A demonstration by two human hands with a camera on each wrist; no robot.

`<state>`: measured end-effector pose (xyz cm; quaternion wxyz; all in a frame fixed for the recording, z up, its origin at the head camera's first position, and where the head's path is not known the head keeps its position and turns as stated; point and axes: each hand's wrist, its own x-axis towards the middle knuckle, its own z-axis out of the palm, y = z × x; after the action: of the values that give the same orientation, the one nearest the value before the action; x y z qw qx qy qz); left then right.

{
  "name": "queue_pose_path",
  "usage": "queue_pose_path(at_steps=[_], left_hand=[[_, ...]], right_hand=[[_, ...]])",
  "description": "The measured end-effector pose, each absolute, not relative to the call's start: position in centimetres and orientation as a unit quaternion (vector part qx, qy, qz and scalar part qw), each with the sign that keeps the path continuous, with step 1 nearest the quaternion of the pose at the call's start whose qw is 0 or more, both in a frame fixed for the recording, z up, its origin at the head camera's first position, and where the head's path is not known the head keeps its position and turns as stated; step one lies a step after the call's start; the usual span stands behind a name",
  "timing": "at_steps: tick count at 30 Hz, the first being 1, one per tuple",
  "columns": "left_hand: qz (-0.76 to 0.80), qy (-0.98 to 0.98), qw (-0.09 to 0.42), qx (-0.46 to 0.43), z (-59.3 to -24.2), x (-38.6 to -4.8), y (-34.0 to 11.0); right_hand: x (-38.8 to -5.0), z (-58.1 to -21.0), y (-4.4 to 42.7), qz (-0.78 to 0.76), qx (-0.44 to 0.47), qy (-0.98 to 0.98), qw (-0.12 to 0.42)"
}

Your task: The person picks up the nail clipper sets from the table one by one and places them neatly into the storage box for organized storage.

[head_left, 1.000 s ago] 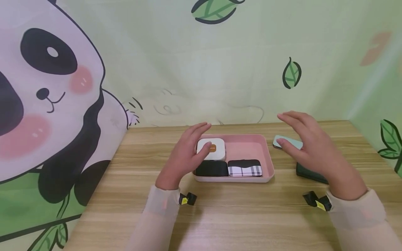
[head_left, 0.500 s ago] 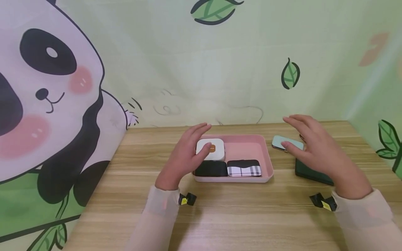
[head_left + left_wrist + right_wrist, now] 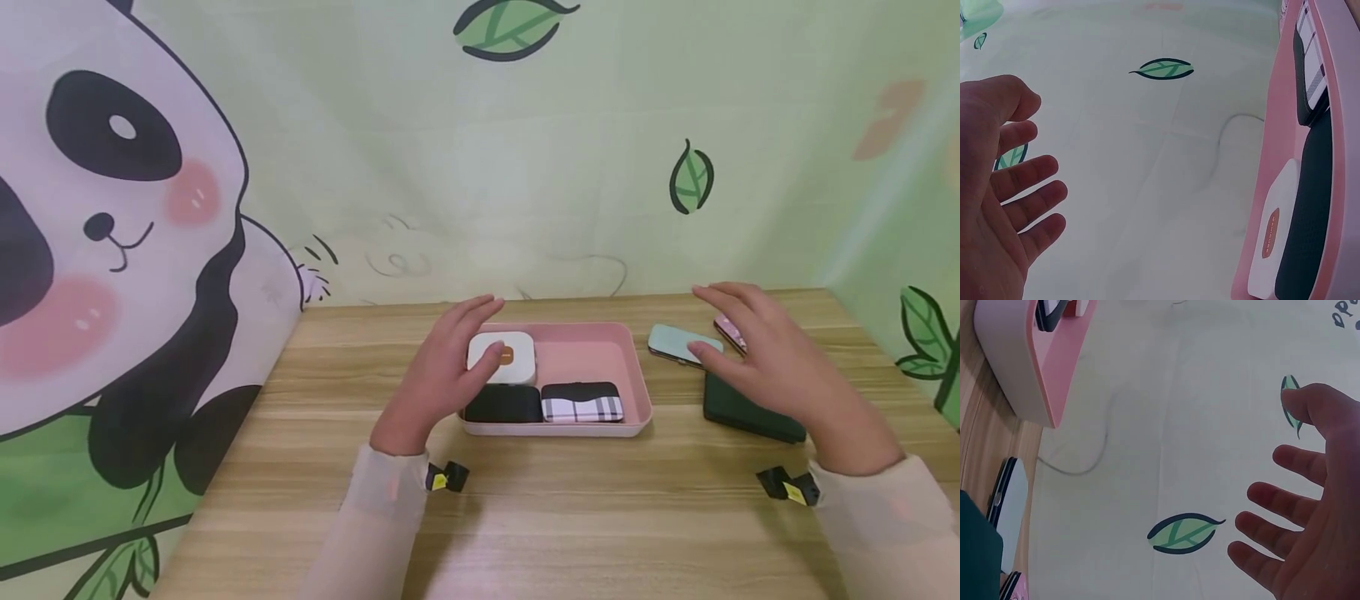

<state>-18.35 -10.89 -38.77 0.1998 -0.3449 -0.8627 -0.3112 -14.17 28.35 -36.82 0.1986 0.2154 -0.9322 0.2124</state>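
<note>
Pink tray [image 3: 585, 350], where is it exactly?

It stands on the wooden counter [image 3: 600, 517], between the two hands. Inside, the white case [image 3: 521, 358] is at the back left, the black case [image 3: 512, 405] is in front of it, and the plaid case [image 3: 582, 403] is at the front right.

And outside of the tray?

To its right lie the light-blue case [image 3: 670, 338], the pink case [image 3: 727, 328], partly hidden, and the dark green case [image 3: 738, 408].

What do the hands hold?

Nothing, as I see it. The left hand [image 3: 448, 362] hovers over the tray's left side; in its wrist view the fingers [image 3: 1025, 177] are a little bent, with gaps between them. The right hand [image 3: 776, 358] hovers near the three outside cases, its fingers also slightly spread. In the right wrist view it is apart from the light-blue case.

Then which step is it?

I would judge it is a moment between grasps: three cases are in, three are out, and neither hand pinches any.

What would the next move call for?

To take up an outside case, I suppose, the right hand must lower itself and close the fingers on the case's edges.
</note>
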Motion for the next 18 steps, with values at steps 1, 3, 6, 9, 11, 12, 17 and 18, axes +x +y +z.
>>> queue_pose_path(at_steps=[1, 3, 6, 9, 11, 12, 17, 18], left_hand=[[-0.311, -0.863, 0.199, -0.345, -38.8, -18.4, -10.9], [-0.310, -0.864, 0.197, -0.345, -38.8, -18.4, -10.9], [-0.309, -0.865, 0.195, -0.344, -38.9, -18.4, -11.0], [-0.309, -0.865, 0.196, -0.342, -38.9, -18.4, -11.0], [-0.307, -0.866, 0.197, -0.342, -38.9, -18.4, -11.0], [-0.306, -0.866, 0.198, -0.342, -38.9, -18.4, -11.0], [-0.303, -0.867, 0.199, -0.342, -38.9, -18.5, -11.0], [-0.303, -0.867, 0.199, -0.342, -38.9, -18.5, -11.0]], right_hand=[[-14.1, -36.8, 28.4, 0.212, 0.213, -0.933, 0.197], [-14.0, -36.9, 28.6, 0.211, 0.206, -0.936, 0.192], [-13.9, -37.1, 28.8, 0.206, 0.200, -0.940, 0.185], [-13.9, -37.3, 29.2, 0.202, 0.196, -0.942, 0.180], [-14.0, -37.5, 29.5, 0.203, 0.197, -0.942, 0.181], [-14.0, -37.7, 29.7, 0.204, 0.200, -0.941, 0.183], [-14.3, -38.4, 30.6, 0.205, 0.215, -0.934, 0.200], [-14.3, -38.5, 30.7, 0.204, 0.213, -0.935, 0.199]])
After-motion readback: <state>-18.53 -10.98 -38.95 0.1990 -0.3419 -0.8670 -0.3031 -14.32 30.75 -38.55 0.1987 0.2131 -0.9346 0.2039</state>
